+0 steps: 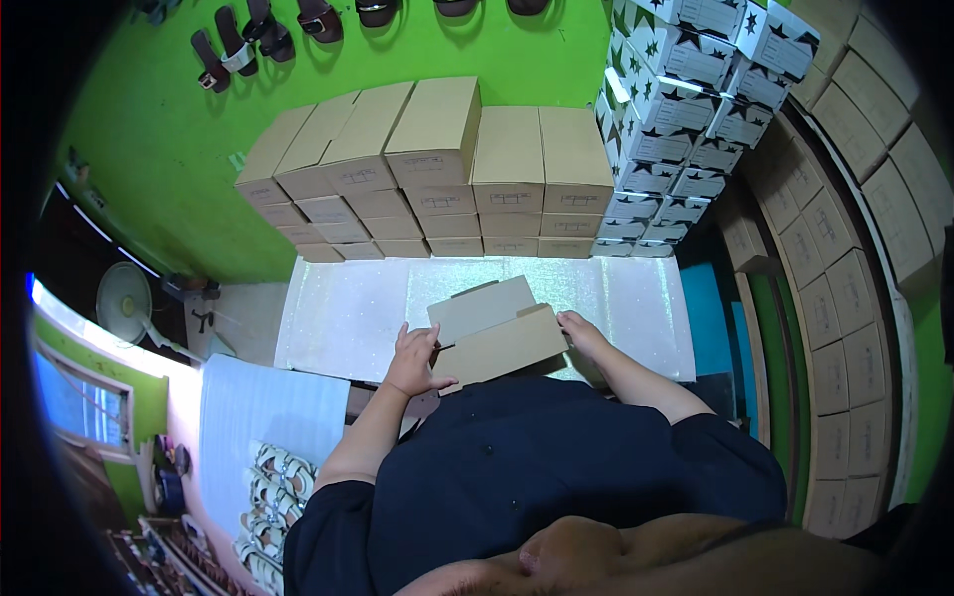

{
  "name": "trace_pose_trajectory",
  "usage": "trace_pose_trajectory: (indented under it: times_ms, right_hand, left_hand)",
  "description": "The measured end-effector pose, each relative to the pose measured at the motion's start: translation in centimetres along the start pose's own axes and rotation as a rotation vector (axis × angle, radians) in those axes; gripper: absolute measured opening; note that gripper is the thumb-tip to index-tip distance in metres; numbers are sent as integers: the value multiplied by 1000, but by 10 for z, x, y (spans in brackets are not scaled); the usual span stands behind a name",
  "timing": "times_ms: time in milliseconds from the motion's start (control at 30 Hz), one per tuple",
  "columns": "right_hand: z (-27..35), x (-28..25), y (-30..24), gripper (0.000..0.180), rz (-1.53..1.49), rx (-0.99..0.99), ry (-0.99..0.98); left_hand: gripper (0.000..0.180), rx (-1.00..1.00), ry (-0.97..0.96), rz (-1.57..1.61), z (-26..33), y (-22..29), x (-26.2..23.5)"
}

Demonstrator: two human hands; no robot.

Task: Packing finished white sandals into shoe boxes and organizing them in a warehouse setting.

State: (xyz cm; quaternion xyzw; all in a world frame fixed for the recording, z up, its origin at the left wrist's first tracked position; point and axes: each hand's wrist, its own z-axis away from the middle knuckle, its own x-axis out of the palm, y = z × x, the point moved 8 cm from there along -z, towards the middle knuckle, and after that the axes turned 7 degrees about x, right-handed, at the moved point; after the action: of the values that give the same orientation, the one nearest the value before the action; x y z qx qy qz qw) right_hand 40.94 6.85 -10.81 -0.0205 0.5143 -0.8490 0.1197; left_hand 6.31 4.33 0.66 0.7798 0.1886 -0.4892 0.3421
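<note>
A brown cardboard box (502,350) with its lid panel (482,310) raised is held in front of my body, just over the near edge of the white, shiny tabletop (343,308). At the box's left end is my left hand (410,363), thumb and fingers spread wide and set against its edges. My right hand (586,338) is closed on the right end, its fingertips at the upper corner. The inside of the box and the undersides of my fingers are hidden.
Stacked brown boxes (432,129) line the back of the table. White star-patterned boxes (686,119) rise at the back right, beside shelves of brown boxes (830,288). Sandals (320,22) hang on the green wall. Light-coloured sandals (273,497) lie at lower left; a fan (124,303) stands beyond.
</note>
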Motion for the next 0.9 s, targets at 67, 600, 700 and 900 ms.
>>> trace_pose_trajectory:
  times_ms: [67,600,700,900]
  right_hand:
    - [3,1,1,65,-81,205,37]
    - [-10,5,-40,73,208,285,95]
    - [-5,10,-40,69,283,123,185]
    - [17,19,-75,67,514,-71,325]
  left_hand:
    - [113,-48,-61,13,-8,1,0]
    - [27,42,-309,-193,-17,12,12]
    - [30,66,-308,-94,-3,11,25]
    - [61,-281,-315,-179,8,-17,31]
